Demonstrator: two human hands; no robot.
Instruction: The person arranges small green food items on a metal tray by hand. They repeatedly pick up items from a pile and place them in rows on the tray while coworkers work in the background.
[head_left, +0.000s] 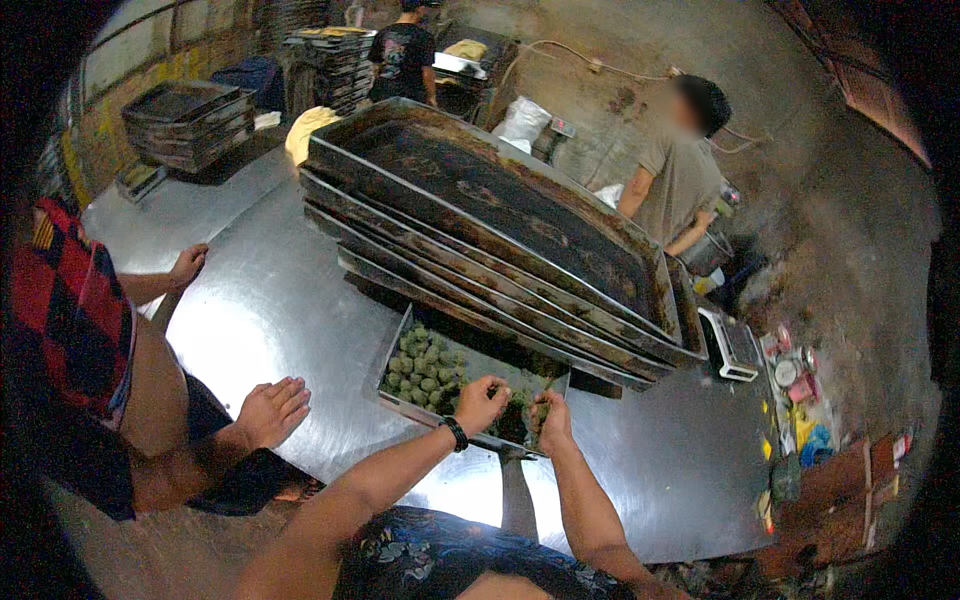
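A shallow metal tray (410, 411) lies on the steel table before me. Round green balls (420, 367) of a dough-like paste fill its left part, and loose green paste (515, 420) lies toward the right. My left hand (480, 405), with a dark bracelet at the wrist, is over the tray with its fingers curled; a dark spot shows between thumb and fingers, too small to identify. At the tray's right end, my right hand (553, 421) is closed around what looks like a lump of the green paste. The two hands are apart.
Stacked large blackened baking trays (487, 217) overhang the small tray's far side. A co-worker's hand (274, 411) rests at the left of the steel table (300, 300). A scale (729, 345) and bagged items (806, 420) are at right. Other people stand beyond.
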